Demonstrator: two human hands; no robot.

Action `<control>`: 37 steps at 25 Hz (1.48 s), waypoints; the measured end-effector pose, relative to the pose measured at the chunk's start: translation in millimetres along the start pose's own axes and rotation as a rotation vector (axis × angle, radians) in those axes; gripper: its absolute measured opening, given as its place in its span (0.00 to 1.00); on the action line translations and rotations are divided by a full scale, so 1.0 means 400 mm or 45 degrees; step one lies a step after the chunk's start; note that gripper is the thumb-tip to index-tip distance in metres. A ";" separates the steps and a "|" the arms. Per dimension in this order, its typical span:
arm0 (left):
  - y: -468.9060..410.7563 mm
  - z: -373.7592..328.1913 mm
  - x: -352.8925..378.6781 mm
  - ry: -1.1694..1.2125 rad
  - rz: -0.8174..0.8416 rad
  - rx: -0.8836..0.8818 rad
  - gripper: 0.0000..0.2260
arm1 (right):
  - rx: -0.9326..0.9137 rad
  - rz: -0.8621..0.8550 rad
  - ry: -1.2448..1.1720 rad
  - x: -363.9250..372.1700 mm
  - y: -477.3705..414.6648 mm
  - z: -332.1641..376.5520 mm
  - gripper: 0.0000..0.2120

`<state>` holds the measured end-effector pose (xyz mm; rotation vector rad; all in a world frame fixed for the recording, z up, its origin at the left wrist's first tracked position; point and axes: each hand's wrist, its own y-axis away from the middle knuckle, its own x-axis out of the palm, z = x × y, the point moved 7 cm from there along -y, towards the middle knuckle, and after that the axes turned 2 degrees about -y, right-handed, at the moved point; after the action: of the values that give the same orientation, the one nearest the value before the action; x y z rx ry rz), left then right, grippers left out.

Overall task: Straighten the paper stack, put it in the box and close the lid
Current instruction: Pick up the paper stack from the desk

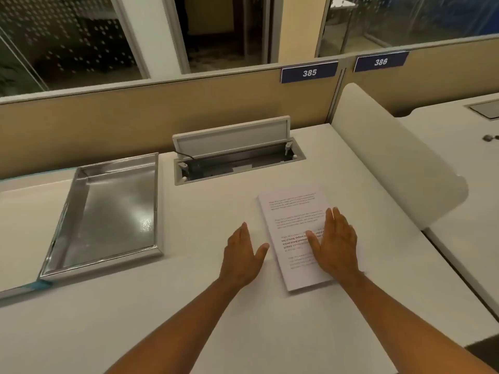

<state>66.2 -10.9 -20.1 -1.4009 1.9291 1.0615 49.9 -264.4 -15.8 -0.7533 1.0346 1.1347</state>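
White desk surface (189, 306) carrying a stack of printed paper (293, 211), which lies flat on the right half of the desk with its long edges running slightly oblique to the desk's front edge. Right hand (336, 244) laid palm-down on the right portion of the stack, fingers extended and close together, thumb spread toward the left across the printed text; the hand presses flat and grips nothing. Left hand (241, 253) just beside the stack's left edge, flat and extended, fingers straight and together, thumb angled toward the paper; whether the thumb tip touches the stack cannot be told. Shiny metal box (67, 225), a shallow rectangular tray-like container, on the left half of the desk, well apart from the stack, its interior exposed and reflective. Between and behind them, a recessed cable compartment (237, 164) set into the desk with its grey flap (232, 136) raised upright. Beige partition (162, 112) along the rear bearing blue number plates "385" (309, 72) and "386" (380, 61).
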 end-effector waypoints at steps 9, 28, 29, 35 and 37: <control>-0.017 -0.080 0.102 1.070 0.042 -0.462 0.11 | 0.283 0.147 -0.135 -0.015 -0.064 -0.143 0.28; -0.102 -0.176 0.104 1.290 0.020 -0.556 0.12 | 0.444 0.241 -0.411 -0.034 -0.126 -0.179 0.20; -0.106 -0.177 0.102 1.322 0.025 -0.582 0.12 | 0.442 0.236 -0.422 -0.037 -0.124 -0.178 0.21; -0.121 -0.173 0.101 1.356 0.072 -0.537 0.15 | 0.396 0.240 -0.425 -0.045 -0.111 -0.174 0.24; -0.120 -0.172 0.106 1.373 0.051 -0.521 0.14 | 0.401 0.244 -0.443 -0.042 -0.109 -0.175 0.24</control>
<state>99.8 -98.1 -29.0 -2.5314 2.5086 0.7829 71.6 -345.1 -26.2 -0.1996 0.9697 1.1789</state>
